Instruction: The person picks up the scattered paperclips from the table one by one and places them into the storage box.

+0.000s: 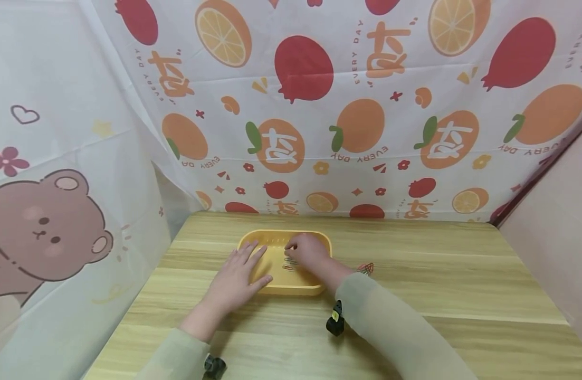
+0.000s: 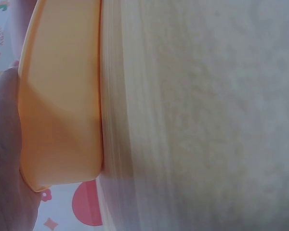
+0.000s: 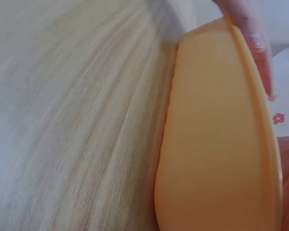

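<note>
A yellow plastic tray (image 1: 291,289) sits on the wooden table (image 1: 438,274). My left hand (image 1: 240,269) lies flat with straight fingers across the tray's left rim. My right hand (image 1: 307,249) reaches inside the tray with fingers curled downward, over a few small coloured clips (image 1: 289,264) on the tray floor; whether it pinches one is hidden. The left wrist view shows the tray's outer wall (image 2: 62,96) against the table, with part of my left hand (image 2: 2,144) at the edge. In the right wrist view the tray wall (image 3: 207,134) fills the right side, a fingertip (image 3: 253,38) above its rim.
A small red patterned item (image 1: 365,268) lies on the table just right of the tray. Fruit-print cloth (image 1: 319,105) hangs behind the table, and a bear-print sheet (image 1: 48,227) closes the left side. A pale wall (image 1: 556,237) stands at the right.
</note>
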`<state>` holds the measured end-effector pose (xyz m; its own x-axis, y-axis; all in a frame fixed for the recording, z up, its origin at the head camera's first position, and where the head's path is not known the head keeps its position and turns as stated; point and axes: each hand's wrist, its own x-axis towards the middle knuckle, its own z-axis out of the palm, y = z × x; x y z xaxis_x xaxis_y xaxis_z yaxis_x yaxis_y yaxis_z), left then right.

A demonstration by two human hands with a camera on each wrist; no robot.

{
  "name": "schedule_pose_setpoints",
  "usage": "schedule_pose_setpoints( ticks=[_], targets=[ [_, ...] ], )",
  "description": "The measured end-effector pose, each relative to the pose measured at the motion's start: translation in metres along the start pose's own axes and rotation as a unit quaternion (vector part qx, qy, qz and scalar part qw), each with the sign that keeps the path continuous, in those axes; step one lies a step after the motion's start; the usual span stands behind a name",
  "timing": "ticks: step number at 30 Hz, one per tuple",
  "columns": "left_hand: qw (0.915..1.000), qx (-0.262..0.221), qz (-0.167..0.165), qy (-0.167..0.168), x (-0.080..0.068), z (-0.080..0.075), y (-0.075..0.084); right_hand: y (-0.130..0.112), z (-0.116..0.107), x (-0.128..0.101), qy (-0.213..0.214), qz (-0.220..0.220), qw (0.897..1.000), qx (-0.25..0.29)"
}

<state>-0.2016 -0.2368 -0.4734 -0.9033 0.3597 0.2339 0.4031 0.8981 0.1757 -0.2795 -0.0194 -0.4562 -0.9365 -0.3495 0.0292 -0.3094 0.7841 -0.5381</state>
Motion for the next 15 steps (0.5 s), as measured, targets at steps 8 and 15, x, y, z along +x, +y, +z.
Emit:
schedule_pose_setpoints(
  ticks=[8, 15],
  targets=[
    [1.0000, -0.005, -0.003, -0.005, 0.000, -0.003, 0.003, 0.008, -0.010, -0.011, 0.029, 0.009, 0.997, 0.064],
    [0.9999, -0.006, -0.009, -0.010, 0.000, -0.004, 0.004, 0.018, -0.031, -0.031, 0.059, 0.028, 0.988, 0.139]
  ],
)
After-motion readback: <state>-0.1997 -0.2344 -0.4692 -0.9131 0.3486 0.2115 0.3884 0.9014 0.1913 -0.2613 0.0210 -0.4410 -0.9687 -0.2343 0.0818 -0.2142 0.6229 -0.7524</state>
